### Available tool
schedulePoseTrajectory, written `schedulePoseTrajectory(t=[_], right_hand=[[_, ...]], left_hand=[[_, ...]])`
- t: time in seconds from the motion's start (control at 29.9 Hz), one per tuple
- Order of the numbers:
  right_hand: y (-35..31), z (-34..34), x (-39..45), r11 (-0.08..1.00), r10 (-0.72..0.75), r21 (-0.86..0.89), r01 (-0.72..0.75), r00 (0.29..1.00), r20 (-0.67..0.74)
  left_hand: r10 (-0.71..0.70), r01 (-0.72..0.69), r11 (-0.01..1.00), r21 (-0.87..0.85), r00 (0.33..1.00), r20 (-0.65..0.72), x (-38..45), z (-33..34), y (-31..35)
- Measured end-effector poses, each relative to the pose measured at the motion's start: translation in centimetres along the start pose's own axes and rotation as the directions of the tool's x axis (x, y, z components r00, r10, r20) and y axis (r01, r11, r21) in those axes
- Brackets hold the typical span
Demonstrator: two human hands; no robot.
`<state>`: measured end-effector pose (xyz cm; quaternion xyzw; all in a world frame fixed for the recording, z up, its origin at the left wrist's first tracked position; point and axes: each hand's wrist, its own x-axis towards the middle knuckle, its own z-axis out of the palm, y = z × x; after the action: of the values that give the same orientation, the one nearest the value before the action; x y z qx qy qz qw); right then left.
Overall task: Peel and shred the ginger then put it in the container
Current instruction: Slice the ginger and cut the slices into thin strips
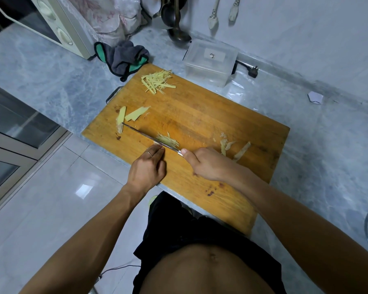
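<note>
A wooden cutting board lies on the grey marble counter. My right hand grips a knife whose blade lies edge-down across a small bunch of ginger shreds. My left hand has its fingertips pressed on the near end of that ginger, beside the blade. Two flat ginger slices lie at the board's left. A pile of shredded ginger sits at the far corner. Ginger peels lie right of my right hand. A clear plastic container stands beyond the board.
A grey and green cloth lies left of the container, next to a white microwave. Ladles hang at the back wall. A black plug lies behind the container. The counter's edge drops to the tiled floor at left.
</note>
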<state>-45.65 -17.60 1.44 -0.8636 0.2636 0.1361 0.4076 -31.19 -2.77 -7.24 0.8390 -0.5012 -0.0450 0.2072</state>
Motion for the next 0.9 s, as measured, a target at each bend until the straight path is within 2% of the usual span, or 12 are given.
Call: schedulePoseTrajectory(t=[0.17,0.63,0.9], right_hand=[[-0.2,-0.3,-0.1,1.000,-0.004,0.010,0.004,1.000,-0.001],[-0.9,-1.6,-0.2,0.994,-0.050,-0.093,0.053,0.998,0.039],[-0.3,-1.0,0.0,0.996,-0.038,-0.077,0.042,0.998,0.054]], left_hand=[[0.018,-0.018,1.000,0.019,0.999,0.038,0.1,-0.2,-0.4],[0.024,-0.024,0.999,-0.024,0.999,-0.026,0.0,-0.1,-0.3],[0.023,-0.025,0.999,-0.045,0.998,-0.055,-0.1,-0.1,-0.4]])
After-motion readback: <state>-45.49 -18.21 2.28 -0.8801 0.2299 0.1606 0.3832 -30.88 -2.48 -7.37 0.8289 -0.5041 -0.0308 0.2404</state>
